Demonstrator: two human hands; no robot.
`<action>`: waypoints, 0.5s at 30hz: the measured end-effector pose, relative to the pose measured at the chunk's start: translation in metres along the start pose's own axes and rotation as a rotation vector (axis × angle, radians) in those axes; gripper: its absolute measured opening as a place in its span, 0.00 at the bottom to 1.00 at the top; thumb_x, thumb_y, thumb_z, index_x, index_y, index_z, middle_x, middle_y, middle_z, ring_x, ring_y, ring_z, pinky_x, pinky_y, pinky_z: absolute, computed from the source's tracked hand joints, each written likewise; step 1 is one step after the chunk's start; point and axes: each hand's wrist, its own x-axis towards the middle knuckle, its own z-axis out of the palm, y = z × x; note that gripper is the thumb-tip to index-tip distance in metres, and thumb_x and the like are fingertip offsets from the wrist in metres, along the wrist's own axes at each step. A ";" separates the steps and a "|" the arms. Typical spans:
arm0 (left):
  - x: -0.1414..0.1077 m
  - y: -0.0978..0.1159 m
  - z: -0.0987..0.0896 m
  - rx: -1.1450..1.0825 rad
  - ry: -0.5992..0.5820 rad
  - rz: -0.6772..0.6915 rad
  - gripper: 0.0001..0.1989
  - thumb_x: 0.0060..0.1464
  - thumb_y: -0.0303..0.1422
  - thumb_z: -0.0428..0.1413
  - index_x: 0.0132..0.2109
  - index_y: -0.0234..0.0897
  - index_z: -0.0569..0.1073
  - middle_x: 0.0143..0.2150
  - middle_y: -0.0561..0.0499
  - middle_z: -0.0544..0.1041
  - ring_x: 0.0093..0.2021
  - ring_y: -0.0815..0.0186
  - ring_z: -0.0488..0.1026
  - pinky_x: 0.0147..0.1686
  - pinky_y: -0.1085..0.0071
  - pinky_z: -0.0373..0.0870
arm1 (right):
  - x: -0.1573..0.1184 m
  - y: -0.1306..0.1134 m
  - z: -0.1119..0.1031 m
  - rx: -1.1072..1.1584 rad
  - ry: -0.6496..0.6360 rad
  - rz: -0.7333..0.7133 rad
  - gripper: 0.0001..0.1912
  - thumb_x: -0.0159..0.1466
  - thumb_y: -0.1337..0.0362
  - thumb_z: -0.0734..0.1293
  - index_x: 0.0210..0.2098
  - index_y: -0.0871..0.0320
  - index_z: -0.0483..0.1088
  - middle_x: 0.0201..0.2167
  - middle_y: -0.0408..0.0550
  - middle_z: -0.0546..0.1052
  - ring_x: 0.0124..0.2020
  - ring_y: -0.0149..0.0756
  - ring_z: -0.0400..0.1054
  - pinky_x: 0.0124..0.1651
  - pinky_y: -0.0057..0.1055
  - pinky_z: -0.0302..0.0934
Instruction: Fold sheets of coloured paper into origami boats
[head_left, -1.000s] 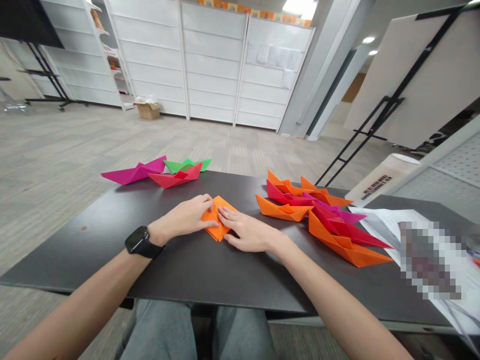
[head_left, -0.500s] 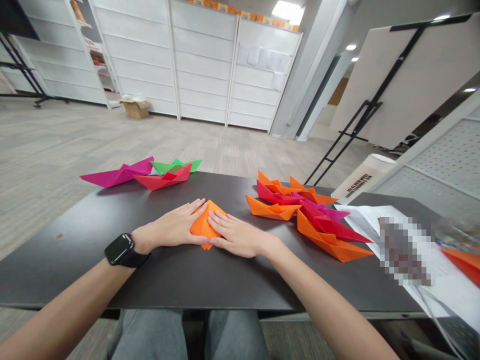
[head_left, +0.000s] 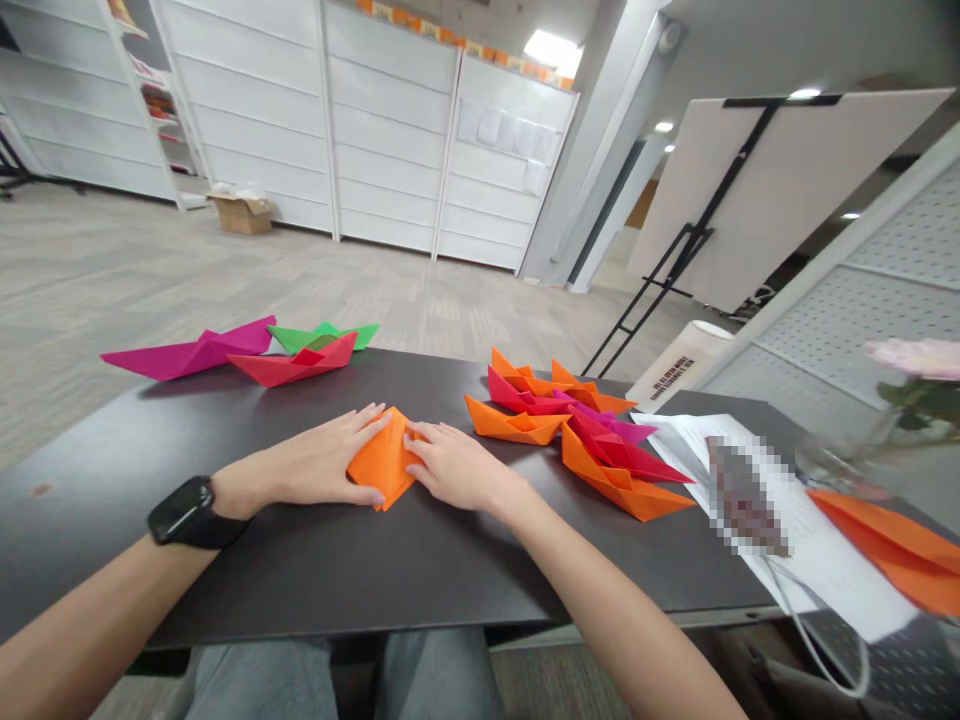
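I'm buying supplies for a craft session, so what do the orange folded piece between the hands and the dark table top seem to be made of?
The orange folded piece looks like thin, matte coloured paper, probably origami paper, judging by its sharp creases and thin layered edges. The dark table top seems to be smooth laminate or coated board with a soft sheen, though its core can't be seen.

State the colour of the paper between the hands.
The folded paper is plain orange, best seen in the head view.
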 end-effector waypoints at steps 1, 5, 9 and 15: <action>0.001 -0.002 0.000 -0.033 0.000 -0.027 0.51 0.52 0.60 0.52 0.71 0.28 0.52 0.73 0.35 0.49 0.72 0.47 0.48 0.68 0.54 0.49 | 0.000 0.000 0.000 -0.023 0.007 0.008 0.20 0.71 0.60 0.61 0.57 0.65 0.69 0.63 0.64 0.66 0.64 0.48 0.62 0.66 0.45 0.54; 0.007 -0.011 0.010 -0.157 0.036 -0.116 0.46 0.53 0.56 0.53 0.70 0.33 0.55 0.72 0.40 0.55 0.70 0.46 0.55 0.67 0.54 0.53 | -0.001 0.001 0.002 -0.076 0.009 0.067 0.22 0.71 0.54 0.61 0.58 0.58 0.69 0.63 0.64 0.66 0.64 0.49 0.62 0.65 0.47 0.55; 0.012 -0.028 0.024 -0.295 0.174 -0.041 0.45 0.48 0.53 0.60 0.70 0.52 0.51 0.69 0.53 0.64 0.65 0.48 0.65 0.63 0.51 0.61 | 0.000 0.003 0.003 -0.089 -0.002 0.082 0.21 0.70 0.51 0.61 0.56 0.54 0.71 0.60 0.59 0.69 0.61 0.46 0.65 0.62 0.46 0.58; 0.007 -0.047 0.019 -0.262 0.130 0.108 0.41 0.40 0.56 0.65 0.63 0.60 0.67 0.73 0.63 0.54 0.65 0.43 0.62 0.63 0.47 0.59 | 0.004 0.006 0.002 -0.157 0.017 -0.057 0.21 0.71 0.53 0.60 0.51 0.62 0.73 0.61 0.58 0.68 0.60 0.45 0.65 0.62 0.40 0.58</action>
